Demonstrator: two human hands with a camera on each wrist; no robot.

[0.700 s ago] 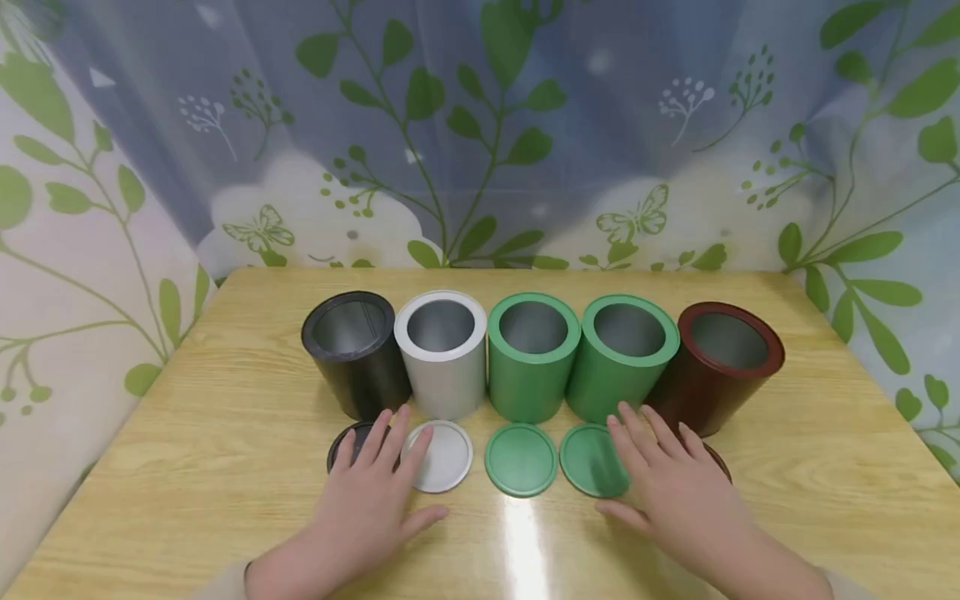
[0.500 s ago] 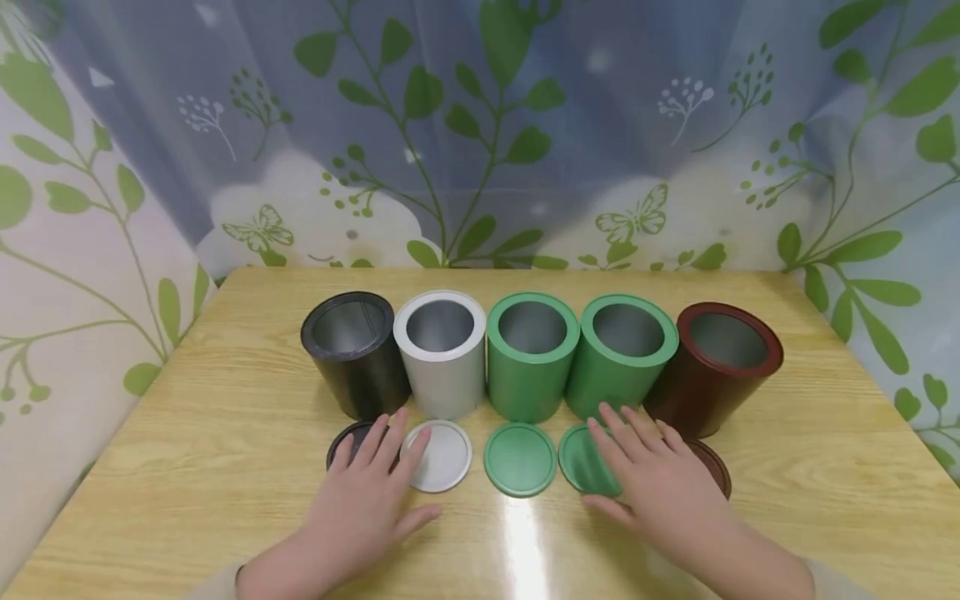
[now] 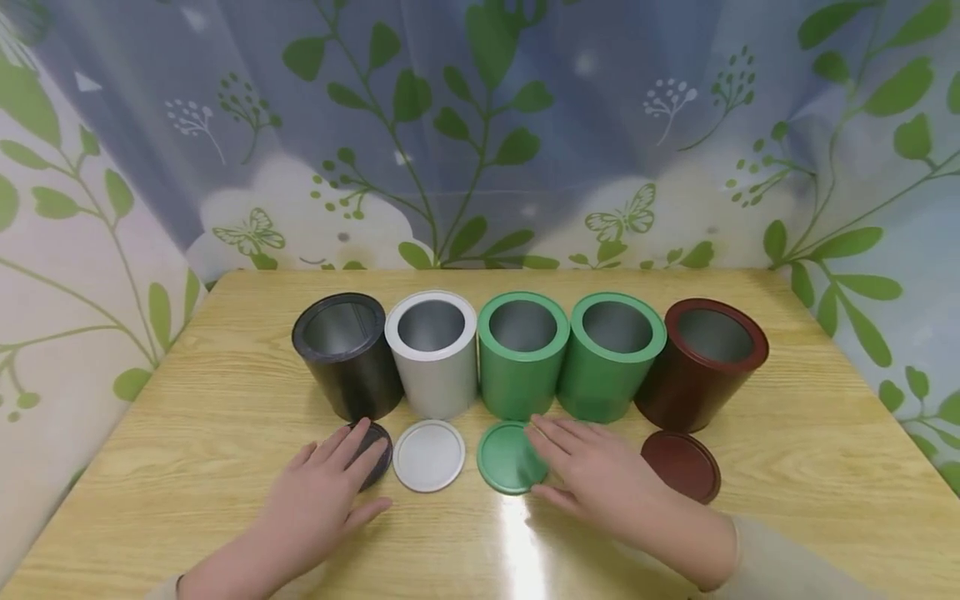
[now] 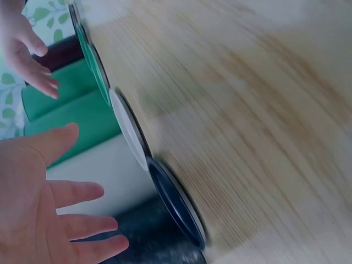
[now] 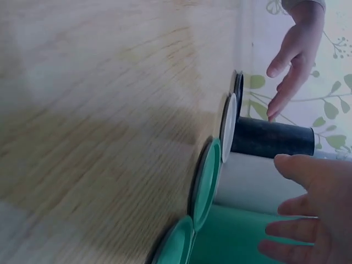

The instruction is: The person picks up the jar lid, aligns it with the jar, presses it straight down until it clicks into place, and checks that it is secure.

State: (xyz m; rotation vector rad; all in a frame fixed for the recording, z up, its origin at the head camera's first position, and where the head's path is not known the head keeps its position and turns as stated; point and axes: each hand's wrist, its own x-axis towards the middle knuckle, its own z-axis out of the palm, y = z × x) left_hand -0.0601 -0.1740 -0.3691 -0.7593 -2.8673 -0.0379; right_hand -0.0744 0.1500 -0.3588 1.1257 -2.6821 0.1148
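Note:
My left hand (image 3: pixel 318 492) hovers with fingers spread over the black lid (image 3: pixel 381 462), covering part of it. My right hand (image 3: pixel 600 479), fingers extended, is above the green lids; it hides one in the head view and overlaps the edge of the other green lid (image 3: pixel 504 462). Both wrist views show the hands apart from the lids, holding nothing. Between them lies a white lid (image 3: pixel 429 456), and a dark red lid (image 3: pixel 681 467) is right of my right hand. Behind stand a black canister (image 3: pixel 356 387), a white one, two green ones and a dark red canister (image 3: pixel 678 392), all uncovered.
The white canister (image 3: pixel 442 387), left green canister (image 3: pixel 521 387) and right green canister (image 3: pixel 598 390) stand side by side in the row. They sit on a wooden table (image 3: pixel 217 375), with a leaf-patterned curtain (image 3: pixel 600 100) close behind its far edge.
Both hands have shifted left, the right one farther. The white lid and the dark red lid are now uncovered from above. The head view has turned slightly; canisters and lids stay in place.

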